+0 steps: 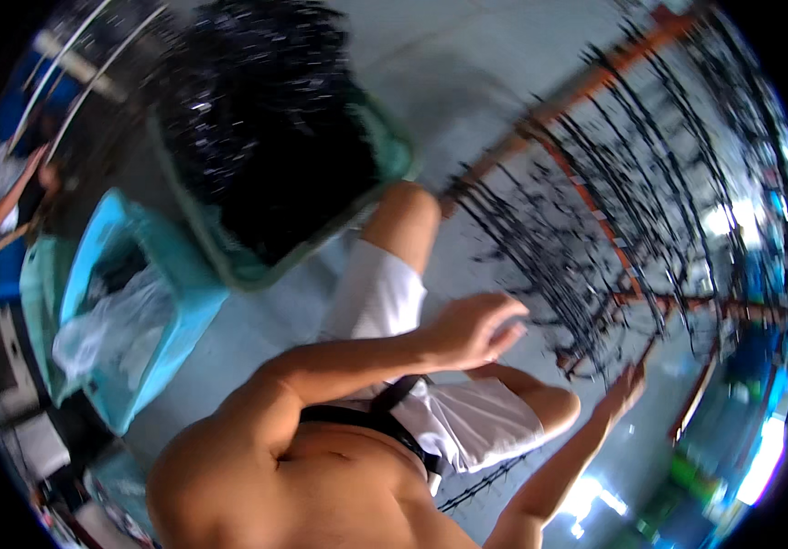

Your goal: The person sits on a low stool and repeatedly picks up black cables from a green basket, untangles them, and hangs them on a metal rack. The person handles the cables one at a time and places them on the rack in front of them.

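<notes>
My left hand [478,331] is raised in front of my lap, its fingers curled round something small and dark that I cannot make out. Farther right, my right hand [627,393] reaches to the lower edge of a rack hung with rows of thin black branched parts [540,265]. Its fingers are smeared by motion, so whether they grip anything is unclear. Orange-red bars [586,87] frame the rack. Beyond my knee stands a large green bin [275,274] heaped with shiny black pieces [266,119].
A light blue bin [188,316] with a clear plastic bag [119,320] stands to my left. Past it, at the far left, another person's arm [19,192] shows. A dark spiky strip [490,480] lies on the grey floor below my leg.
</notes>
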Tool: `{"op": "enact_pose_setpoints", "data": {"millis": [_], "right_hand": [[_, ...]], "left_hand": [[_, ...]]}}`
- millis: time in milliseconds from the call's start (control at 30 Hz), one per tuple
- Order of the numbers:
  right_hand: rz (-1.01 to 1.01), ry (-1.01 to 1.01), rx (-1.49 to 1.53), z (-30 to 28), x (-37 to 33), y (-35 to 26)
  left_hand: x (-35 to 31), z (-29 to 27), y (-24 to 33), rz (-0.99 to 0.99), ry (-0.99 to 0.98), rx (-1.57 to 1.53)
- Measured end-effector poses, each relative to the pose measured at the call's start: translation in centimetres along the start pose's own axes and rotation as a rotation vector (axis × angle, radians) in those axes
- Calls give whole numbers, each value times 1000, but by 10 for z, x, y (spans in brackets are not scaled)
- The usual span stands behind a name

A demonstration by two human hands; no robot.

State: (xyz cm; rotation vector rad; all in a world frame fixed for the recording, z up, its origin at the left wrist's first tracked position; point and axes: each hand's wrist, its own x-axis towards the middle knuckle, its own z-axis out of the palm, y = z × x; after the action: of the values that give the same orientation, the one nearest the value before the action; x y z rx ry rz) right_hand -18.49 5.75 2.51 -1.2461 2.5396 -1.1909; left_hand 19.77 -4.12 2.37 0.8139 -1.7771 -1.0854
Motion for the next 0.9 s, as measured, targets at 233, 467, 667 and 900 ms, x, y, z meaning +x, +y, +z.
{"op": "enact_pose_setpoints", "data": {"millis": [233, 467, 667, 900], "right_hand": [[54, -140, 56, 69, -129, -186], [-235, -952, 509, 199, -183, -269], [-549, -1103, 423, 306, -228, -324], [-858, -640, 672, 297, -236, -357]], "left_hand": [[-127, -247, -121, -735, 263, 1265], [-162, -288, -184, -1067, 224, 487], [-141, -287, -114, -872, 380, 261], [-113, -260, -14, -290, 229, 981]]}}
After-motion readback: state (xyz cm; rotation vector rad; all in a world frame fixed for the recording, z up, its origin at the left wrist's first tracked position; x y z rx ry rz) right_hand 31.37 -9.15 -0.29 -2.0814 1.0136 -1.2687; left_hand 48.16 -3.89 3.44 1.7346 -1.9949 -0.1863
